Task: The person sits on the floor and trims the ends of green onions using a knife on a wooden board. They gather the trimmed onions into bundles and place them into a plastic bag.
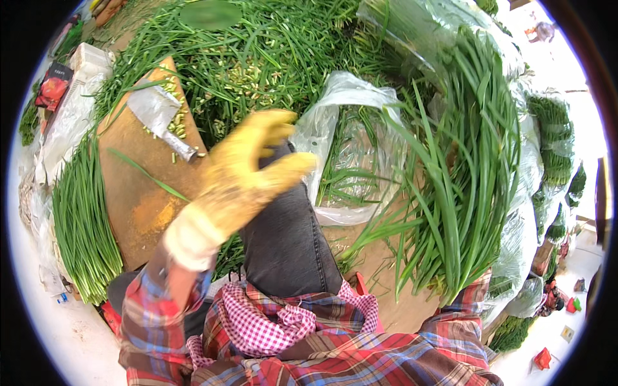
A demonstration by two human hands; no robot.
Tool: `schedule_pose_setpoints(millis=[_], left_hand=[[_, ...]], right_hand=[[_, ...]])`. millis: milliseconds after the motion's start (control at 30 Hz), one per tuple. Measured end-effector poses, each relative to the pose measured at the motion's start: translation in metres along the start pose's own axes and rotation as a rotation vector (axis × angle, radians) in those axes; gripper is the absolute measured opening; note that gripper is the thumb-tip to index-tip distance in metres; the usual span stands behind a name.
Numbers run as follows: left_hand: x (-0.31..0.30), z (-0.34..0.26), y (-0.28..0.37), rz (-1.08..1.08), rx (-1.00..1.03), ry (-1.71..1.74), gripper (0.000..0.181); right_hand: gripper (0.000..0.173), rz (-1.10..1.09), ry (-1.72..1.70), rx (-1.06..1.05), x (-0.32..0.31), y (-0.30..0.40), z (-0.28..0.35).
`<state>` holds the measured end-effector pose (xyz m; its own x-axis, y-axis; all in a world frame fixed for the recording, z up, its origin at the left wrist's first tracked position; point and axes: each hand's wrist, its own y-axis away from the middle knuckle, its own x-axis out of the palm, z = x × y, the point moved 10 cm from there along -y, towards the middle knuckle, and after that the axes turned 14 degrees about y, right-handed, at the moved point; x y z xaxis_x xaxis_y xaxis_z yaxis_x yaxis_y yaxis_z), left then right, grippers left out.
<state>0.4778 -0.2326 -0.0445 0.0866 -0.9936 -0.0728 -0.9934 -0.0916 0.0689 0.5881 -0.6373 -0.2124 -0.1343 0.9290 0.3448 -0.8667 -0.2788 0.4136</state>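
Observation:
My left hand (251, 169), in a yellow work glove and blurred, is raised above my knee with fingers and thumb apart and nothing between them. My right hand is hidden; its plaid sleeve (468, 299) runs under the lower end of a large bunch of long flat green leaves, like garlic chives (463, 183). Between the hands lies a clear plastic bag (323, 130), its mouth spread, with some leaves in it. A cleaver (154, 108) rests among cut stem pieces (179, 125) on a wooden board (140, 193) at the left.
Loose leaves and cut ends form a wide heap (270, 53) ahead. Another leaf bundle (87, 217) lies left of the board. Plastic-wrapped bundles (555, 140) line the right side. A white plastic crate (91, 60) stands at the far left. My knee (289, 241) juts up centrally.

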Motion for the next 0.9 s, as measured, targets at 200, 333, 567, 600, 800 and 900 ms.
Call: schedule_pose_setpoints(millis=[200,333,567,600,800,900], left_hand=[[0.035,-0.029,0.013,0.418,-0.284,0.817,0.065],[-0.057,-0.102,0.03,0.369,0.019,0.95,0.061],[-0.216,-0.172,0.111,0.014,0.348,0.206,0.064],[-0.236,-0.167,0.118,-0.046,0.362,0.101,0.065],[-0.318,-0.075,0.129,-0.312,0.253,-0.144,0.089],[-0.34,-0.033,0.135,-0.431,0.258,-0.058,0.078]], right_hand=[[0.051,0.349,0.017,-0.107,0.204,-0.008,0.073],[0.053,0.595,0.001,-0.127,0.361,0.009,0.087],[0.034,0.746,0.208,-0.458,0.607,0.079,0.052],[0.035,0.79,0.222,-0.422,0.627,0.085,0.04],[0.067,0.933,0.426,-0.46,0.672,0.103,-0.033],[0.074,0.927,0.64,-0.609,0.677,0.081,-0.063]])
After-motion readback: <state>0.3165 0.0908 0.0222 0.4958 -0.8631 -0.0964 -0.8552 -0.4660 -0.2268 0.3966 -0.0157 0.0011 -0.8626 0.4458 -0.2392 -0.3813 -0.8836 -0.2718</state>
